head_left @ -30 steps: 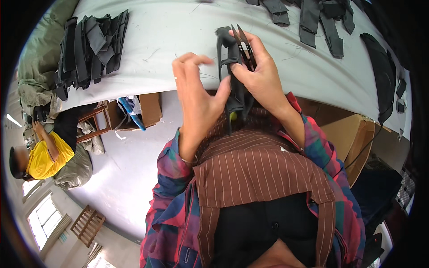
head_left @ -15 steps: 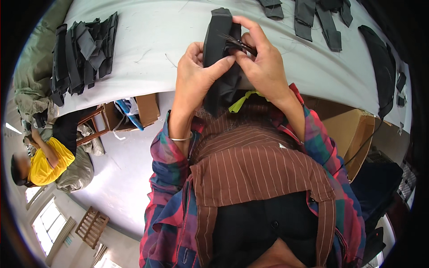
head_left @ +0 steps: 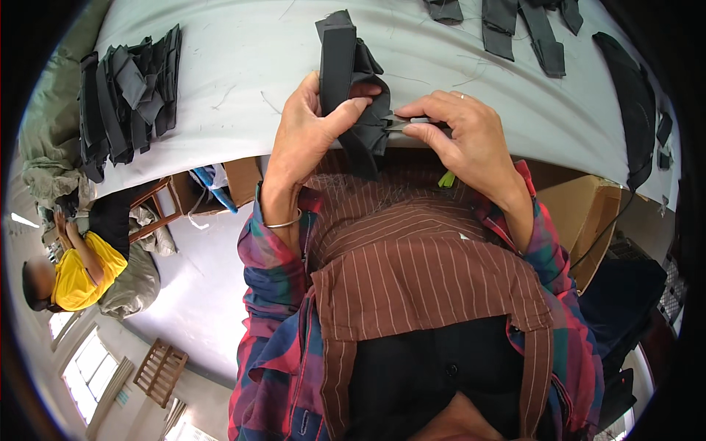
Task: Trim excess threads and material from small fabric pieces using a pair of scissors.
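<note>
My left hand (head_left: 307,125) is closed around a dark grey fabric strip (head_left: 339,70), folded over itself, with the thumb pressed on its front. The strip is held up at the table's near edge, and its lower end hangs toward my apron. Beside it, my right hand (head_left: 468,132) grips small metal thread snips (head_left: 413,124) between thumb and fingers. The points of the snips are at the right edge of the cloth; whether a thread lies between them is too small to tell.
A pile of dark strips (head_left: 132,92) lies at the left on the white-covered table (head_left: 228,59). More dark strips (head_left: 544,44) lie at the far right, near a long black padded piece (head_left: 625,103). Below stand cardboard boxes (head_left: 581,213). A person in yellow (head_left: 92,272) sits at the left.
My right hand has moved right and down, away from my left hand, and the snips now point at the strip's right edge. The left hand and strip have shifted slightly left.
</note>
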`<state>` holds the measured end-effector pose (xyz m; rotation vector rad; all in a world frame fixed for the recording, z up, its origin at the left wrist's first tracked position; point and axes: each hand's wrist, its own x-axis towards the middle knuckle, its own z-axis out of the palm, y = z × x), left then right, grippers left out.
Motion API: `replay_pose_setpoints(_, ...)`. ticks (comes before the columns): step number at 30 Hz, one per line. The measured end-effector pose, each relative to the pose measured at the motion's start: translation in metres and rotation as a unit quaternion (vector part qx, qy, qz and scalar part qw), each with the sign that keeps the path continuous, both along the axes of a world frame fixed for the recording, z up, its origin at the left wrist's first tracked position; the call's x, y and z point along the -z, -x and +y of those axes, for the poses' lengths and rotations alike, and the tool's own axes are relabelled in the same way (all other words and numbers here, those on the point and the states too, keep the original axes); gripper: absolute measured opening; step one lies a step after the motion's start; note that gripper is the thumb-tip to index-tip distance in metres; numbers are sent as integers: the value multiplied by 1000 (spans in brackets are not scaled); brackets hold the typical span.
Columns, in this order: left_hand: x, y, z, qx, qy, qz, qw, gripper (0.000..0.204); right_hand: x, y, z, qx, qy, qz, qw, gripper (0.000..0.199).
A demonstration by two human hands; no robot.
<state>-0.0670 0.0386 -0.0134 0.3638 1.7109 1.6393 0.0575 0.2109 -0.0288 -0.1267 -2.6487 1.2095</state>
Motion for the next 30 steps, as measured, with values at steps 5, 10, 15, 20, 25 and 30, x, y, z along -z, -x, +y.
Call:
replay_pose_setpoints(5,1,-1,-2,16,-2,13,1000,34,1,4,-4,-3,-97,41,994,8)
replay_pose_setpoints(10,5,-2,-4,18,-1,29,999,34,-4,4,-6,-12,-169,66,983,7)
replay_pose_setpoints(15,7,-2,-5,24,3,35,999,34,-6,2,-6,-17,-212,76,974,8)
replay_pose_setpoints(20,6,-5,-7,23,-24,13,999,36,-2,3,-9,12,-128,62,990,9)
replay_pose_setpoints(25,8,-11,-8,16,-33,4,999,38,4,5,-16,0,-130,70,989,10)
replay_pose_setpoints(30,8,-10,-9,14,-38,-7,999,39,3,9,-22,-2,-160,77,984,11)
